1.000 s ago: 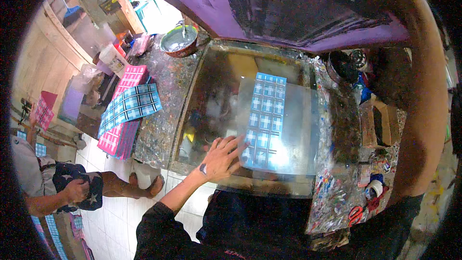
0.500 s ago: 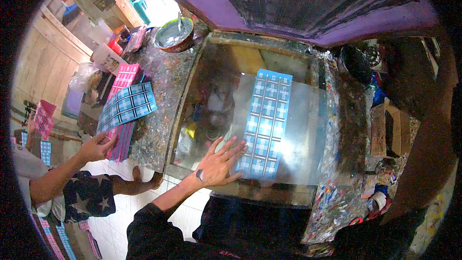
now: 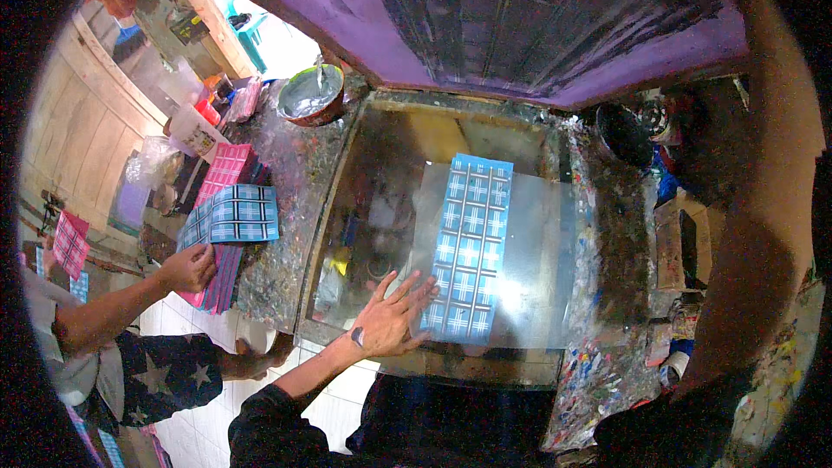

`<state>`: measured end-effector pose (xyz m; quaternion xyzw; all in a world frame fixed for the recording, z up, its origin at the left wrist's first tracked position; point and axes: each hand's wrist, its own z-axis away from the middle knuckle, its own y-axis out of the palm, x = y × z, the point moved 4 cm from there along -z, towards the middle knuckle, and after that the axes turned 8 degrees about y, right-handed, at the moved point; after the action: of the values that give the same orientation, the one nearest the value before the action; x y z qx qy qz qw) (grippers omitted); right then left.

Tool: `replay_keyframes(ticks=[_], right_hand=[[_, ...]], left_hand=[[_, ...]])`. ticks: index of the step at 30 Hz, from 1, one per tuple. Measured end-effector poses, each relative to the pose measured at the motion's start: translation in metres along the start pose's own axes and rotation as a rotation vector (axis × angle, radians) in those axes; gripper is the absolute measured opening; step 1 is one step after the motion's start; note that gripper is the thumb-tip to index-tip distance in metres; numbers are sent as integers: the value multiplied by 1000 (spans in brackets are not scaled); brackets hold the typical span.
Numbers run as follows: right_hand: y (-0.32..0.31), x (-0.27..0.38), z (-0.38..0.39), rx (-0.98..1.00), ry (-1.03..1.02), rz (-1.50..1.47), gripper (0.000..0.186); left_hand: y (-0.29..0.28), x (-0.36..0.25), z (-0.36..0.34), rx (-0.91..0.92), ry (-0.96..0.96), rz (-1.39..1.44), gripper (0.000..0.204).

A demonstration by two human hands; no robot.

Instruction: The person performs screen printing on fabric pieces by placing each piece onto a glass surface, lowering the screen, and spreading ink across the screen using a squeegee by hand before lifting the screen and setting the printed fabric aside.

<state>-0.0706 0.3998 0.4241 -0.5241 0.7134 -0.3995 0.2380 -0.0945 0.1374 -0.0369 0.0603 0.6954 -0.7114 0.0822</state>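
My left hand (image 3: 387, 322) lies open and spread at the lower left side of a blue plaid sheet (image 3: 470, 247), its fingertips at the sheet's edge. The long sheet, patterned with black and white lines, rests flat on a glass-topped table (image 3: 364, 208), partly over a paler translucent sheet (image 3: 542, 269). My right forearm (image 3: 763, 208) rises along the right rim; its hand is out of sight. Over the table's far edge stands a raised, tilted purple printing screen (image 3: 347, 0) with dark smears across its middle.
At the left a co-worker's hand (image 3: 191, 269) holds another blue plaid sheet (image 3: 243, 212) over a stack of pink plaid sheets (image 3: 227, 269). A bowl of grey paint (image 3: 310, 97) stands at the far left corner. A black bowl (image 3: 622, 134) and a cardboard box (image 3: 672, 247) are at the right.
The view has shifted, and my right forearm now shows higher along the right side. My left hand stays by the blue sheet. The co-worker's sheet has turned and lies lower over the stack.
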Motion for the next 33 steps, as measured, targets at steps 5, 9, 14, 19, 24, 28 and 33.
replay_keyframes(ticks=[5,9,14,19,24,28,33], right_hand=[[-4,9,-3,20,4,-12,78],[-5,18,-7,48,8,-34,79],[-15,28,-11,84,45,-26,81],[-16,49,0,86,233,173,84],[35,82,140,-169,-85,57,56],[89,97,273,83,-101,-82,44],[187,69,307,685,8,-236,44]], left_hand=[[-1,-3,2,-21,7,20,75],[3,-4,9,-81,-20,91,76],[0,-29,-16,-237,-281,1,71],[-57,-108,-98,-548,-43,921,41],[-179,-86,20,-1380,-230,1501,35],[-118,-92,93,-1097,-424,1864,33],[13,-87,124,-958,-708,1914,40]])
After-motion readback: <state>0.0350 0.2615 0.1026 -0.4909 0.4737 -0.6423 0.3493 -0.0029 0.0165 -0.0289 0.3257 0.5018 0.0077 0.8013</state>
